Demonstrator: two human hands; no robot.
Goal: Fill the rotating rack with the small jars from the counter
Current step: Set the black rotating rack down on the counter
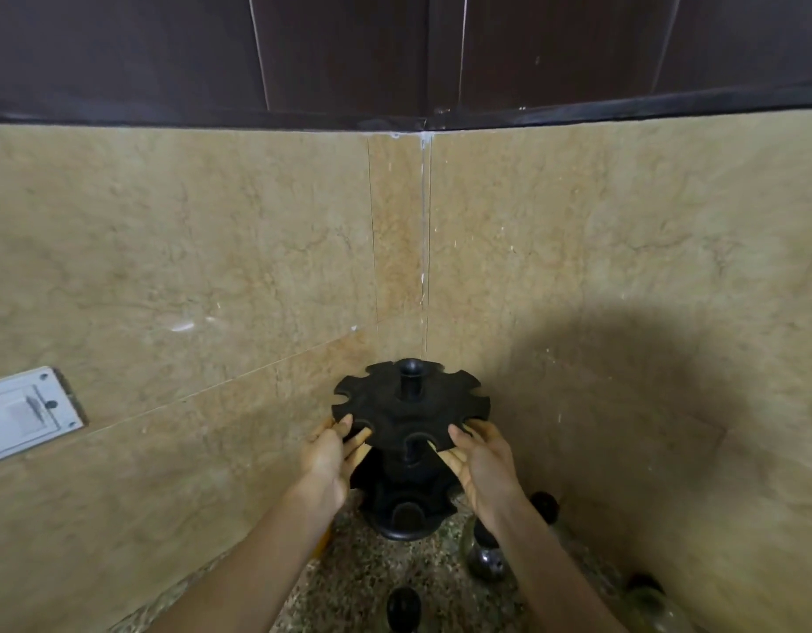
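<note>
Both hands on the top tier of the black rack (411, 411), no jar in either.

Left hand (327, 459): fingers curled loosely at the tier's left rim, tips touching the edge by a notch, nothing lifted. Right hand (481, 466): fingers spread, thumb on top of the rim and the other tips under it on the right side. Rack stands upright on the speckled counter (372, 582) in the wall corner; the visible slots look empty. Small jars with black lids sit on the counter nearer than the fingertips: one (403, 607) between the forearms, a few (486, 561) just right of the right wrist, partly hidden. Wall socket plate (22, 415) well off to the left.
</note>
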